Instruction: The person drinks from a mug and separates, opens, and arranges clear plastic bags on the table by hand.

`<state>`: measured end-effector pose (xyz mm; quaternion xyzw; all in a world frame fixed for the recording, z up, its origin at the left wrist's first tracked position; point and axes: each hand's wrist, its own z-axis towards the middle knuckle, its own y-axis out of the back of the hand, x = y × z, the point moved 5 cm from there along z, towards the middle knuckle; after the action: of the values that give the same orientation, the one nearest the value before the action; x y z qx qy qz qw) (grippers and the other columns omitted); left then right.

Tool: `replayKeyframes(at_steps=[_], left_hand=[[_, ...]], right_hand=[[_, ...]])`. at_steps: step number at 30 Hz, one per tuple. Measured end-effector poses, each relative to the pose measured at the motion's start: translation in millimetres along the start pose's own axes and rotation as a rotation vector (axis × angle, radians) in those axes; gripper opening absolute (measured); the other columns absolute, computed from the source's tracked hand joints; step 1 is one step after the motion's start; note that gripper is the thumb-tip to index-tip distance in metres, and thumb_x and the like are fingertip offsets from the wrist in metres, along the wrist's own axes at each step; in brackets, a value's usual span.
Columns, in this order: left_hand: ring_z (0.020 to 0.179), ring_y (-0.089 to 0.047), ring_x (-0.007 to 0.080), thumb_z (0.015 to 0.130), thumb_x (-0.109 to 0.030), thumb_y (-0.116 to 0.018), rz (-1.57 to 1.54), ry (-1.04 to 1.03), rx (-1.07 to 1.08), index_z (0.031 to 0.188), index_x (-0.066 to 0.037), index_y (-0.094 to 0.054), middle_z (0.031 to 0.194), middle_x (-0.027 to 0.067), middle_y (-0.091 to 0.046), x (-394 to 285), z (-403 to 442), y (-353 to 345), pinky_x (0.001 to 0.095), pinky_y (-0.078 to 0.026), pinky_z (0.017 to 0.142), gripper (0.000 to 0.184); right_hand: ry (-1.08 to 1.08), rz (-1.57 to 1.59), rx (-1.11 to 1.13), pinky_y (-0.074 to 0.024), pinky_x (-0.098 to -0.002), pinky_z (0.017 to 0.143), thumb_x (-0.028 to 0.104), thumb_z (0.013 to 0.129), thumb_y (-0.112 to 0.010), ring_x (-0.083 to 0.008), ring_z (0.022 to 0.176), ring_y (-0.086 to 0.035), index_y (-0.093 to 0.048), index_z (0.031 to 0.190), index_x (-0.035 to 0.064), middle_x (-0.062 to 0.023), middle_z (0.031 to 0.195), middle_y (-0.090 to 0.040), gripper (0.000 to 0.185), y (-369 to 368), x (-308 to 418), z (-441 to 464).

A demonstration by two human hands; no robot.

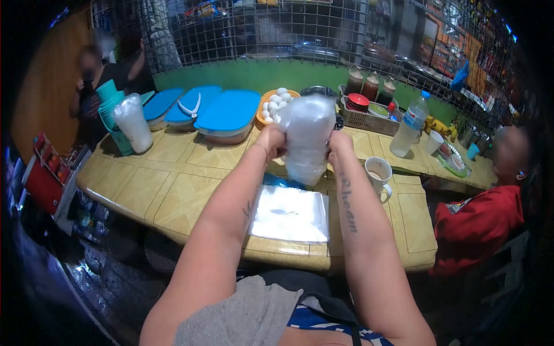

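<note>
Both hands hold up a cloudy, clear plastic bundle [311, 138], blurred by motion, over the middle of the table. My left hand [272, 140] grips its left side, and my right hand [340, 143] grips the right side. Its contents cannot be made out. Below it, a flat stack of clear plastic bags [290, 214] lies on the table, with a crumpled blue wrapper [280, 181] at its far edge. A white mug [378, 173] stands to the right of my right forearm.
Blue-lidded containers [228, 112], tongs [189, 106] and an orange bowl of eggs [277, 104] line the back. Turquoise cups [112, 109] and a wrapped sleeve [134, 124] stand left. Rightward are a basket [372, 122], a water bottle [410, 127] and a person in red [482, 222].
</note>
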<state>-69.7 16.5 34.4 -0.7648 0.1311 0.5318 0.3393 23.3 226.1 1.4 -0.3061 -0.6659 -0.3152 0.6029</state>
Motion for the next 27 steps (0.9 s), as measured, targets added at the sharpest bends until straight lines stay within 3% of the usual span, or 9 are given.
replayKeyframes(at_steps=[3,5,8,12,17,20,23,24,27], left_hand=[[0.06,-0.06,0.0237,0.087,-0.012,-0.053,0.043,0.02,0.037,0.098,-0.008,-0.064,0.08,0.011,-0.066,56,22,14,0.0375,-0.047,0.047,0.016],[0.054,-0.057,0.0214,0.089,-0.018,-0.054,0.244,0.033,-0.111,0.1,-0.011,-0.064,0.077,0.0073,-0.065,61,8,6,0.0339,-0.044,0.044,0.016],[0.061,-0.061,0.0222,0.087,-0.009,-0.052,0.875,-0.168,-0.089,0.101,-0.009,-0.064,0.079,0.0074,-0.066,62,28,23,0.0389,-0.049,0.051,0.019],[0.075,-0.066,0.0254,0.086,0.003,-0.043,0.017,-0.076,-0.17,0.101,-0.006,-0.065,0.088,0.0096,-0.068,29,-23,-10,0.037,-0.054,0.065,0.028],[0.077,-0.066,0.0231,0.086,0.007,-0.04,-0.042,-0.24,-0.196,0.11,-0.001,-0.065,0.092,0.0092,-0.069,29,-4,1,0.0362,-0.054,0.072,0.036],[0.087,-0.065,0.0226,0.097,-0.02,-0.046,0.226,-0.376,-0.126,0.118,-0.011,-0.062,0.101,0.0056,-0.067,56,53,36,0.0369,-0.051,0.072,0.028],[0.089,-0.062,0.0207,0.099,-0.032,-0.046,-0.022,-0.451,-0.195,0.12,-0.012,-0.061,0.103,0.0032,-0.066,36,10,22,0.0348,-0.047,0.078,0.032],[0.098,-0.058,0.018,0.097,-0.052,-0.046,0.058,-0.377,-0.208,0.125,-0.014,-0.057,0.113,0.0008,-0.063,29,1,25,0.0336,-0.043,0.085,0.048],[0.108,-0.053,0.0168,0.09,-0.068,-0.045,0.02,-0.518,-0.013,0.131,-0.015,-0.052,0.125,-0.0003,-0.056,7,-34,3,0.0332,-0.04,0.091,0.067]], right_hand=[[0.337,-0.201,-0.088,-0.0488,-0.0334,0.064,0.009,0.081,-0.055,-0.0245,0.065,-0.062,-0.069,0.079,0.0012,-0.011,0.072,-0.067,0.016,-2,-28,-19],[0.107,0.179,-0.081,-0.0479,-0.032,0.062,0.004,0.08,-0.053,-0.0215,0.063,-0.06,-0.068,0.077,0.0008,-0.009,0.069,-0.065,0.016,-7,-38,-36],[0.068,0.232,-0.09,-0.0472,-0.0316,0.062,-0.001,0.079,-0.051,-0.0186,0.067,-0.059,-0.067,0.08,-0.001,-0.0093,0.074,-0.066,0.016,-6,-36,-51],[0.06,0.234,-0.125,-0.046,-0.0318,0.06,-0.004,0.077,-0.048,-0.0204,0.067,-0.059,-0.066,0.082,-0.0007,-0.0102,0.075,-0.064,0.019,-7,-49,-42],[0.061,0.282,-0.109,-0.0381,-0.0291,0.044,-0.007,0.079,-0.042,-0.0139,0.052,-0.051,-0.063,0.08,0.0015,-0.005,0.07,-0.061,0.022,-15,-60,-53],[0.0,0.34,-0.107,-0.0384,-0.0285,0.045,-0.003,0.082,-0.045,-0.0136,0.054,-0.052,-0.063,0.083,0.0014,-0.0046,0.071,-0.061,0.018,-12,-44,-74],[0.095,0.316,-0.141,-0.0435,-0.0292,0.059,0.009,0.087,-0.055,-0.016,0.066,-0.055,-0.062,0.095,0.0009,-0.0063,0.077,-0.061,0.013,2,-25,-85],[0.191,0.34,-0.155,-0.046,-0.0314,0.068,0.017,0.087,-0.062,-0.0182,0.075,-0.058,-0.06,0.101,0.0,-0.0088,0.084,-0.061,0.022,9,-28,-75],[0.511,0.434,-0.068,-0.0453,-0.0339,0.088,0.032,0.085,-0.07,-0.0228,0.098,-0.058,-0.049,0.123,0.0004,-0.0133,0.103,-0.06,0.053,6,9,-97]])
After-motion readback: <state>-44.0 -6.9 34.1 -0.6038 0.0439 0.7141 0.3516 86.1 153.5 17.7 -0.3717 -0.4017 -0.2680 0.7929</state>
